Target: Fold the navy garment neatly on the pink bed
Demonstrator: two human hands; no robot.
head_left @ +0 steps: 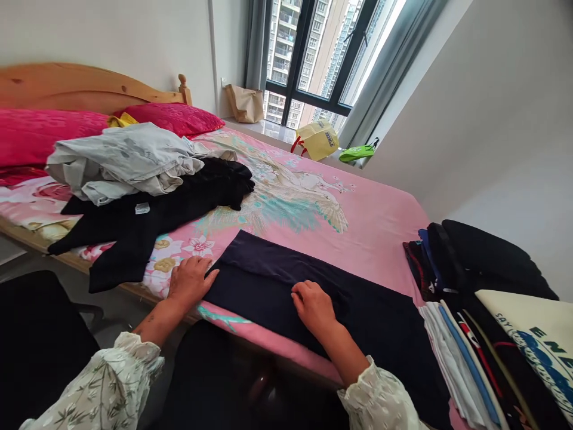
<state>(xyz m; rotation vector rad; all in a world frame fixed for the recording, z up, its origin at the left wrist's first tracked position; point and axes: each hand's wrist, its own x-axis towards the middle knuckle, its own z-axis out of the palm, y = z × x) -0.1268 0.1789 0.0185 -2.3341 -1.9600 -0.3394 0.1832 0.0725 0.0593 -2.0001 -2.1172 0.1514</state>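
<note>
A pair of dark navy trousers [264,292], by its long shape, lies stretched along the near edge of the bed, with a folded-over layer towards its left end. My left hand [190,278] rests at that left end, fingers apart on the flowered sheet and thumb at the cloth's edge. On the middle of the trousers is my right hand [313,304], its fingers curled down against the fabric. The fingertips of this hand are partly hidden, and it seems to pinch the cloth.
A black garment [179,209] and a crumpled pale grey garment [129,158] are heaped at the left. Folded clothes [470,352] and a dark stack [483,257] stand at the right. Pink pillows [179,119] lie by the wooden headboard [76,83]. Bags [320,140] sit by the window.
</note>
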